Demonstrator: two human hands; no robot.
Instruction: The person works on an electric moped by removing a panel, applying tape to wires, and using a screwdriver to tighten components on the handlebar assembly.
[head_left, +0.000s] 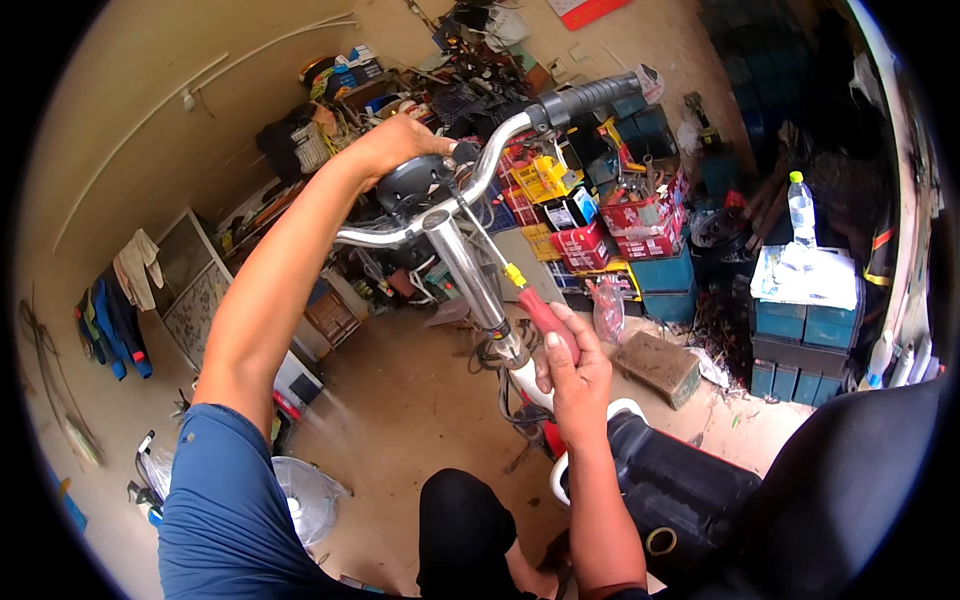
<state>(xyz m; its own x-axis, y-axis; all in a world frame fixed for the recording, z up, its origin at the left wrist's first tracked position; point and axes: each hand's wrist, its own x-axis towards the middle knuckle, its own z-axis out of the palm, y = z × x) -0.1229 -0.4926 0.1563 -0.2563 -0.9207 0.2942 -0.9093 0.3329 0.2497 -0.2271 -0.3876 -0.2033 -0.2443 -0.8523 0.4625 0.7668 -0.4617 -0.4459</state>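
The right hand (578, 375) wraps its fingers around the red handle of a screwdriver (548, 322), which is just right of a bike's chrome stem (462, 270), its shaft slanting toward 11 o'clock and the handlebar (492, 165). Whether the tip touches anything cannot be told. Between 10 and 11 o'clock from the tool, the left hand (398, 145) lies over a round black housing (412, 187); its fingers are partly hidden, so how tightly it holds cannot be told.

At 2 o'clock from the screwdriver, a red carton (645, 240) brims with hand tools, a teal bin (668, 305) beneath it. Toward 1 o'clock stand more cartons, including a yellow box (546, 180), partly screened by the handlebar. At 3 o'clock, a clear plastic bag (608, 312) sits near the right hand, its contents unclear; farther along rise teal drawers (805, 325), topped by papers (775, 280) and a clear bottle (801, 212) with a yellow-green cap.

A brown block (655, 368) rests on the floor at 4 o'clock. Jackets (112, 320) hang at 9 o'clock. The left forearm blocks part of the cluttered back wall, and the blue sleeve (225, 500) overlaps a fan (308, 500) between 7 and 8 o'clock.
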